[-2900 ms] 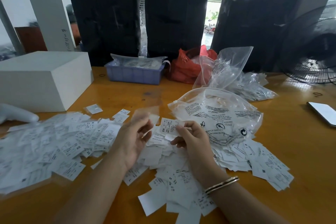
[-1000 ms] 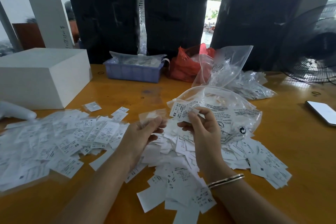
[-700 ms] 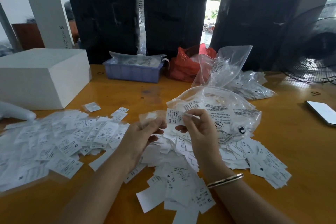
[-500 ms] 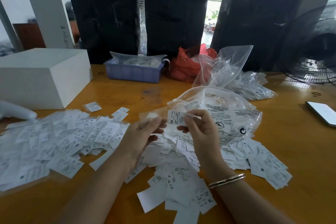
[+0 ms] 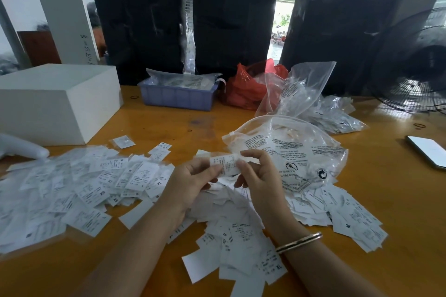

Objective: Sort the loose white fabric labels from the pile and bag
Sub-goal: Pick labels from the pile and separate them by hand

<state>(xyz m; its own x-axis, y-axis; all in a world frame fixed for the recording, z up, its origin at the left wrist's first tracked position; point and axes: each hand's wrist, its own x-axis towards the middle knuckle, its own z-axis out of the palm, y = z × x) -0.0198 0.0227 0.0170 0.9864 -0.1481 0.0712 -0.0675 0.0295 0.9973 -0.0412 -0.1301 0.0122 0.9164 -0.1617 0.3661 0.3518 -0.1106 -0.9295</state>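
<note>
1. Head view: left hand (image 5: pixel 190 182) and right hand (image 5: pixel 260 173) are raised together over the wooden tabletop (image 5: pixel 398 200), both pinching one white label (image 5: pixel 225 164) between thumb and fingers, one hand at each end.
2. Under the hands lies the loose label pile (image 5: pixel 239 229), spilling toward the near edge; size marks S and XL are legible.
3. To the left, a wider spread of labels (image 5: pixel 79 188) lies flat, XS and XL showing.
4. The clear printed bag (image 5: pixel 296 149) rests just beyond the right hand, touching the pile.
5. Behind: white box (image 5: pixel 55 101), blue tray (image 5: pixel 178 96), red bag (image 5: pixel 246 89), more clear bags (image 5: pixel 313 99).
6. A phone (image 5: pixel 428 152) lies at far right.
</note>
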